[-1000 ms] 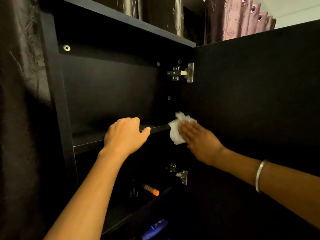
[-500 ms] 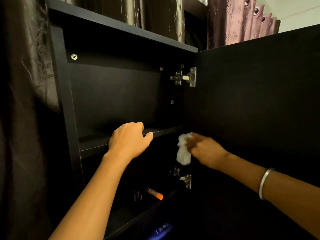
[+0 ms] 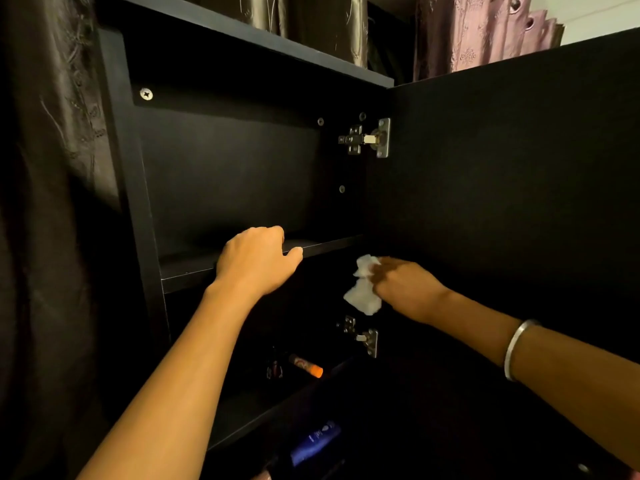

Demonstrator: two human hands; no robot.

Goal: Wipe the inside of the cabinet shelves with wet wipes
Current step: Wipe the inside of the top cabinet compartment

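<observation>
A dark blue plastic bottle (image 3: 317, 441) is seen lowest in frame, lying on a shelf below, its label too dim to read and its lower end lost in shadow. Both forearms are cut off by the bottom and right edges; a plain silver metal bangle (image 3: 515, 348) is worn on the right wrist. On the lower black shelf (image 3: 249, 410) an orange-capped tube (image 3: 306, 366) is made out beside a small dark object (image 3: 274, 370) that cannot be identified. The lower steel door hinge (image 3: 362, 336) is partly shadowed.

The crumpled white wet wipe (image 3: 363, 291) is pinched in the right hand (image 3: 403, 289), fingers curled on it, just under the right end of the upper black shelf (image 3: 325, 244), near the side wall by the hinges; whether the wipe touches a surface cannot be told. The left hand (image 3: 258, 259) is hooked over the upper shelf's front edge, fingers curled round it, fingertips hidden behind the knuckles.

Farther back, the black cabinet back panel (image 3: 225, 174), the upper steel hinge (image 3: 369, 138) and a silver screw head (image 3: 146, 94) are seen; the open black door (image 3: 519, 168) is cut off at right. Brown and pink curtains (image 3: 478, 32) are visible behind.

Versus a second ago: the wipe was pressed flat under straight fingers at the shelf's edge; it is now bunched and lower. The left hand is unchanged.
</observation>
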